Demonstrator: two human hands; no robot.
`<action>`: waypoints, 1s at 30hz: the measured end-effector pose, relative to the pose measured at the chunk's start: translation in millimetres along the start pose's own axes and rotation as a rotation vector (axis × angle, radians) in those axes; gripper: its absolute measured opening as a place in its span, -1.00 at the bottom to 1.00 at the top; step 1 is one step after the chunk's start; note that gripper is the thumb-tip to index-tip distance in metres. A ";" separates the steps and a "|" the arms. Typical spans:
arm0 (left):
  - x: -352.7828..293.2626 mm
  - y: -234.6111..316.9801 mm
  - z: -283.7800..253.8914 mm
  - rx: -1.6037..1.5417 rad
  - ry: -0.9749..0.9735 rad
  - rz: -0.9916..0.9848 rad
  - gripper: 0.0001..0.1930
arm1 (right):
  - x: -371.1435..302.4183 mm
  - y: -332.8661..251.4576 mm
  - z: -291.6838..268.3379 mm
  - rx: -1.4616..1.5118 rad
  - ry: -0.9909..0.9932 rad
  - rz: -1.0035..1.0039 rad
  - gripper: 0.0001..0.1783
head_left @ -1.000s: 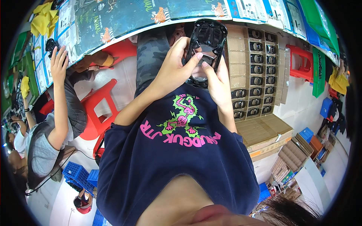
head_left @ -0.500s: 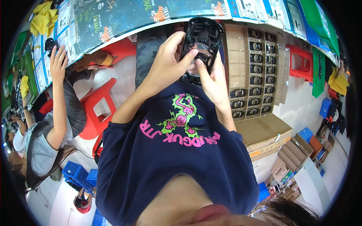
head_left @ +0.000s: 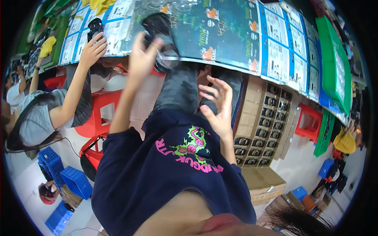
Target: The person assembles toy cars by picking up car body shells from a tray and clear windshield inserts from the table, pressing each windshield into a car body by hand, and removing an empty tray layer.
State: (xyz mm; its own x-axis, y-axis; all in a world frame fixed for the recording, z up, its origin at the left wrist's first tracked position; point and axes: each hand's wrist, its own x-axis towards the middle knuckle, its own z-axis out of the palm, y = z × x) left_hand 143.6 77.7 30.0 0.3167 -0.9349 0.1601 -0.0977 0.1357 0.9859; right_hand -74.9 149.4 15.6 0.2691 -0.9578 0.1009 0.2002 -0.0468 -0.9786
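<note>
My left hand (head_left: 143,55) grips a glossy black plastic car shell (head_left: 156,25) with clear window parts, at the near edge of the table. Motion smears both the shell and the fingers. My right hand (head_left: 218,104) hovers over my lap with nothing in it, fingers apart. Farther left, another person's hand (head_left: 93,49) touches a similar black shell (head_left: 95,26) on the table.
The table (head_left: 232,35) is covered with printed sheets; clear plastic parts (head_left: 179,5) lie at its far side. To my right stands an open carton (head_left: 248,114) with rows of black shells in dividers. Red stools (head_left: 309,122) and a green tray (head_left: 332,63) are nearby.
My left hand has carried the shell left and onto the table side. The right hand has let go of it and dropped back toward my lap. My view has shifted left.
</note>
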 end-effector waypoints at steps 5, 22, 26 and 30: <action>100.5 -46.2 -139.0 0.759 0.222 -0.029 -0.62 | 3.7 8.0 0.9 0.009 0.010 0.073 -0.49; 301.1 -118.5 -199.7 1.382 -0.194 0.109 -0.21 | -5.3 68.9 -55.3 -0.274 0.189 0.093 -0.76; 315.2 -125.4 -147.0 1.254 -0.214 0.334 -0.53 | -42.9 101.5 -124.7 -0.423 0.519 0.237 -0.81; 308.9 -93.6 -98.1 1.176 -0.168 0.499 -0.70 | -118.6 189.4 -210.3 -0.496 0.913 0.279 -0.80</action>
State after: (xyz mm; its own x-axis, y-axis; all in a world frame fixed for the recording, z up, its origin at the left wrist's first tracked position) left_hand 343.1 -191.7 -8.1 -0.1081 -0.9083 0.4042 -0.9660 0.1919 0.1730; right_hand -267.1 194.5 -219.5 -0.6001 -0.7926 -0.1082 -0.2196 0.2933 -0.9305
